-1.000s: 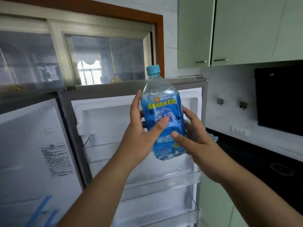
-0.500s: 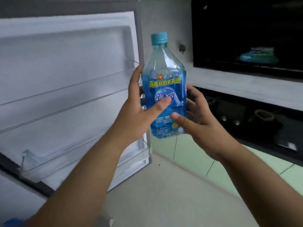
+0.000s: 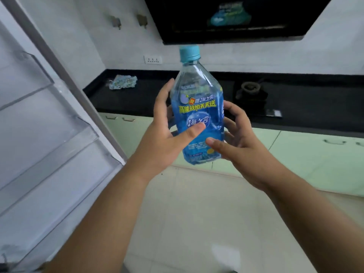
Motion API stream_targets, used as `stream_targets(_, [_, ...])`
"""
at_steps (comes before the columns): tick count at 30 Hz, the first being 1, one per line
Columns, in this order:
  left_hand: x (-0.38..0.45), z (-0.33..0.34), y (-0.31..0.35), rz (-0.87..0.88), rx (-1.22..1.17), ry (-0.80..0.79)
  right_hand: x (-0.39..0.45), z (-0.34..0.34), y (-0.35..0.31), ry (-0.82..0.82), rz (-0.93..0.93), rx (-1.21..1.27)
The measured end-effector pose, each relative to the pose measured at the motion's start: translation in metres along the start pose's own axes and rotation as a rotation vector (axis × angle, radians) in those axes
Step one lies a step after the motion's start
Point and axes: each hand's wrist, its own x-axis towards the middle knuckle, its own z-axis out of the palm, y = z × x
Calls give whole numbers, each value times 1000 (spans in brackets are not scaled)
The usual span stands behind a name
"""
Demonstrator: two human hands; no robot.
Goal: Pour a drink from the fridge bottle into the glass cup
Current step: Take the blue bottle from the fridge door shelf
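A clear plastic bottle (image 3: 197,107) with a blue label and a light blue cap stands upright in the air at the centre of view. My left hand (image 3: 167,138) grips its left side, thumb across the label. My right hand (image 3: 236,142) is at the bottle's right side with curled fingers; its thumb lies against the bottle's lower front and the fingers reach behind it. No glass cup is in view.
The open fridge door (image 3: 49,119) with clear shelves fills the left. Ahead runs a black countertop (image 3: 157,95) with a patterned cloth (image 3: 123,82) and a gas burner (image 3: 251,90). A black range hood (image 3: 236,20) hangs above. Pale green cabinets (image 3: 305,154) stand below.
The view has swung right from the fridge door toward the black counter. Both hands have kept hold of the bottle in front of me.
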Motion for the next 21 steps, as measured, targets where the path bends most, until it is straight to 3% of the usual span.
stream_targets(10, [20,114,8,74,-127,-388,-94,-71,-9,411,33,-73])
stream_targets(21, [-12,190,-3,48,-244,-899,-202,-45,22,900,55,-93])
